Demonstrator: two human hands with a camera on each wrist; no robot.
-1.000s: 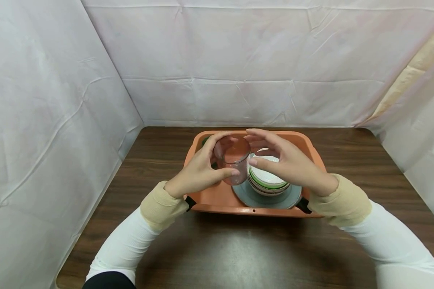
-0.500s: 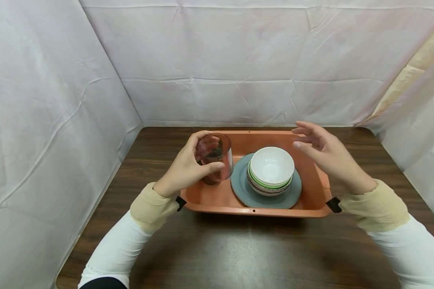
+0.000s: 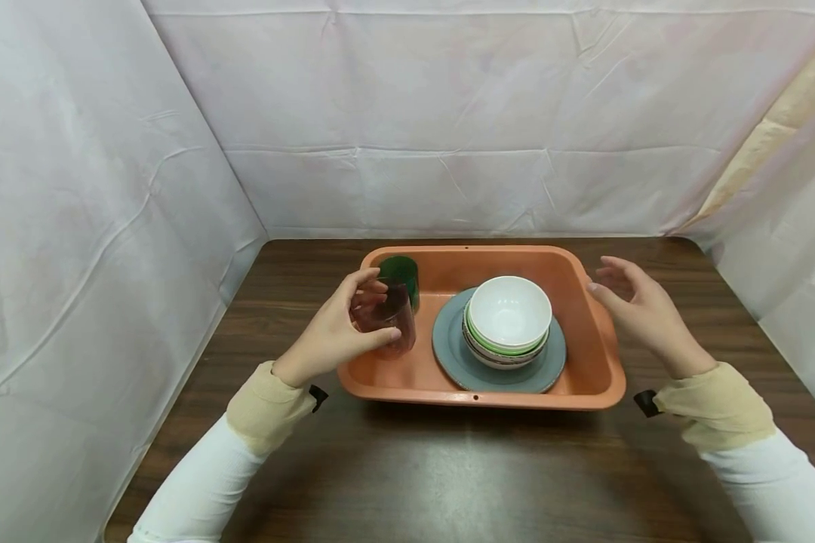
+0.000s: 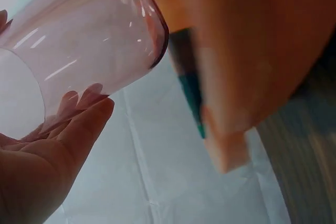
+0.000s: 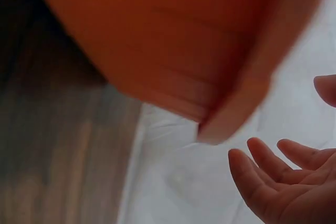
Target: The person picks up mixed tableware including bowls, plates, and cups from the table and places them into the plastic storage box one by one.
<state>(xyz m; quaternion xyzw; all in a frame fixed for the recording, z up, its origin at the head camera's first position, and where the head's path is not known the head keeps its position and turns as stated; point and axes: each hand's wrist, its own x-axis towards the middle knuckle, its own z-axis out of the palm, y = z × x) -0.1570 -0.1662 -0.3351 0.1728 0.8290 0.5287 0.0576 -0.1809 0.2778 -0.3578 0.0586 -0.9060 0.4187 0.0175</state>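
Observation:
My left hand holds a clear pink glass between thumb and fingers, over the left part of an orange tub. In the left wrist view the pink glass lies slanted in the grasp, thumb along its side. Just behind it in the tub stands a dark green glass. At the tub's right rim my right hand hovers with fingers loosely bent and nothing in them. The right wrist view has those fingers apart from the tub's outer wall.
Right of the glasses in the tub, a blue-grey plate carries a stack of bowls, a white bowl on top. The tub stands on a dark wooden table. White sheeting hangs behind and at the sides.
My left hand has carried the pink glass leftward and lower, to in front of the green glass. The right hand has drawn away rightward, from beside the glass to the tub's right rim.

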